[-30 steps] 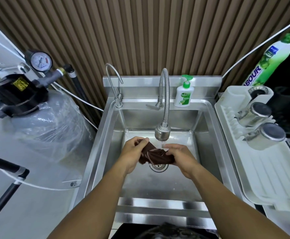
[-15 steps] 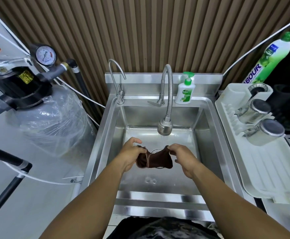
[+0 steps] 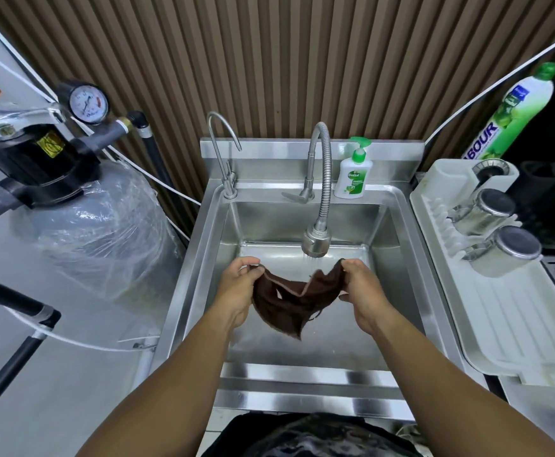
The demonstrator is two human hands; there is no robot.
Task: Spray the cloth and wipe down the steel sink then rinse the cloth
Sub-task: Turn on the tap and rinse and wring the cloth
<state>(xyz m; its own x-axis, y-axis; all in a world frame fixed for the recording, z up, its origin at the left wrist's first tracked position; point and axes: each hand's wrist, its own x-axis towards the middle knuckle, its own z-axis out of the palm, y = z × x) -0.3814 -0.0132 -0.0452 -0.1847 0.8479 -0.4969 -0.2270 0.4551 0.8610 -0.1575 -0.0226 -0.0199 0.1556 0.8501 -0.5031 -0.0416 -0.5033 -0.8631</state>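
A: Where is the cloth found?

B: The brown cloth [image 3: 289, 305] is held over the basin of the steel sink [image 3: 269, 222], just below the spray head of the flexible tap [image 3: 323, 179]. It is stretched between the two hands and sags in the middle. One corner hangs down toward the bottom; whether it touches the steel cannot be told.

A: How are the hands seen?

B: The left end of the cloth is gripped by the left hand [image 3: 236, 288], with the fingers curled around it and the thumb laid on top. The right end is pinched by the right hand [image 3: 363, 291], also with curled fingers. Both forearms are stretched in over the front edge of the sink.

A: Is water seen?

B: A thin fall of water [image 3: 312, 262] is seen under the spray head, coming down on the middle of the cloth.

A: What is placed around?

B: A thin tap [image 3: 223, 150] is fixed at the back left of the rim. A soap bottle [image 3: 352, 173] with a green pump is stood on the back rim, just right of the flexible tap. A white drying rack [image 3: 500, 308] is set beside the sink on the right, and two steel cups [image 3: 480, 209] are laid tilted in it. A tank [image 3: 105, 232] wrapped in clear plastic is seen on the left, with a pressure gauge [image 3: 88, 103] above it.
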